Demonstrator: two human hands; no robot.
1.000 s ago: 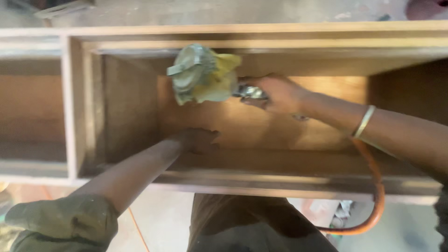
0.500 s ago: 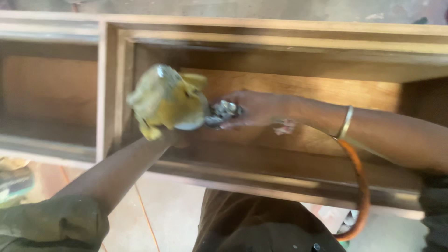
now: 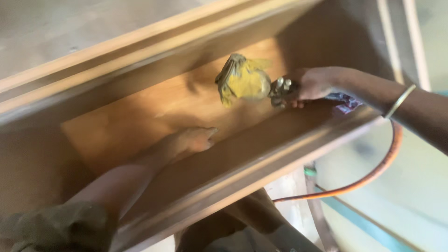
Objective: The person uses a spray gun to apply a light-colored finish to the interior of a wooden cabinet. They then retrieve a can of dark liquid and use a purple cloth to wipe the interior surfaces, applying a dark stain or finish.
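right hand (image 3: 311, 84) grips spray gun (image 3: 261, 84) leftward.

Wooden cabinet frame (image 3: 261, 154), open compartment. Right hand (image 3: 313, 84) grips metal spray gun (image 3: 280, 91) with yellow-stained cup (image 3: 245, 80); orange hose (image 3: 373, 172) trails right. Left hand (image 3: 196, 139) rests flat on inner panel (image 3: 140, 116). Blurred.

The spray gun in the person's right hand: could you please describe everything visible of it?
The spray gun has a yellow-stained, cloth-wrapped cup and a grey metal body, blurred in this view. The right hand grips it, holding it above the floor of the open wooden cabinet. An orange hose curves away below the wrist.
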